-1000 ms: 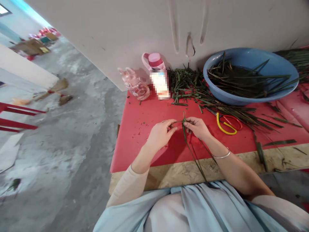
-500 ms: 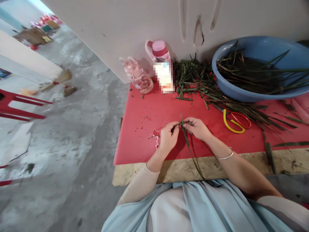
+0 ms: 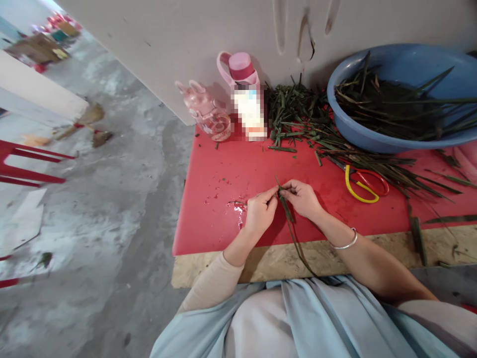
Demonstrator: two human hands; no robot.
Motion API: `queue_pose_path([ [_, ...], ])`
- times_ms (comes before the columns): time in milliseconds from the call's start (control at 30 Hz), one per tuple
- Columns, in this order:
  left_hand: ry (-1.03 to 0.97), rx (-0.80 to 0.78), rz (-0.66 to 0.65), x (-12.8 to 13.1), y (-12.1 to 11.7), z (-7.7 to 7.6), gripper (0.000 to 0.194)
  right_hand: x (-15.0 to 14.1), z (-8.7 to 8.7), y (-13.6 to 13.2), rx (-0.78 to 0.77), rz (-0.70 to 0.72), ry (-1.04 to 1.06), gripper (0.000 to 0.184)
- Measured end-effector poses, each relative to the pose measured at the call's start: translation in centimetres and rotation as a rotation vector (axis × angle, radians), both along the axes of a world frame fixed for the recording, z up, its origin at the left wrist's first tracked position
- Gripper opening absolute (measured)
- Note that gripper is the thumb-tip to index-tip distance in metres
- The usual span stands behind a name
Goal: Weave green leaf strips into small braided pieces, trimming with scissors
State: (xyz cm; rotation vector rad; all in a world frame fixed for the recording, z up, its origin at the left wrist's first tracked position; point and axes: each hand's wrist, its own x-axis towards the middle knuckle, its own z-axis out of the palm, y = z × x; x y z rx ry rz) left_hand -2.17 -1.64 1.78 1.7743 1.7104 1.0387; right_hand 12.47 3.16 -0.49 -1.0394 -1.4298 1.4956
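Between my two hands is a dark green leaf strip (image 3: 286, 208), folded or knotted at its top, with long thin ends trailing down past the table's front edge to my lap. My left hand (image 3: 262, 208) pinches it from the left between thumb and fingers. From the right, my right hand (image 3: 300, 198) pinches the same spot, fingertips nearly touching the left ones. The exact shape of the knot is hidden by my fingers. A short tip of leaf sticks up above them. Both hands are just over the red tabletop (image 3: 216, 226).
Scissors (image 3: 363, 185) with yellow and red handles lie to the right. Behind them are long leaf strips (image 3: 395, 174), cut green pieces (image 3: 290, 107) and a blue basin (image 3: 346, 127) of leaves. A pink bear-eared bottle (image 3: 210, 114) and a pink-lidded bottle (image 3: 242, 67) stand against the wall.
Both hands stay close together on the leaf strip, with the fingers shifted slightly at the knot. The right trailing strand seen before no longer shows apart. The whole view has shifted slightly.
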Motion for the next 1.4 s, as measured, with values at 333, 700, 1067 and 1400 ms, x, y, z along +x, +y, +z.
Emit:
queue_pose_path([
  [333,-0.122,-0.084,-0.087,-0.4,0.2,0.5,0.038,0.1,-0.3,0.8,-0.07,0.12,0.096,0.017],
  [700,-0.178,-0.031,0.046,-0.8,0.5,-0.6,0.033,1.0,0.3,1.3,-0.153,0.263,0.084,0.027],
  [1067,-0.729,-0.262,-0.115,-0.7,1.1,-1.4,0.045,1.0,1.3,0.4,0.364,0.074,-0.068,0.012],
  [1400,-0.887,-0.295,-0.208,-0.4,1.0,-1.3,0.051,0.8,1.0,0.6,0.324,-0.022,-0.068,0.014],
])
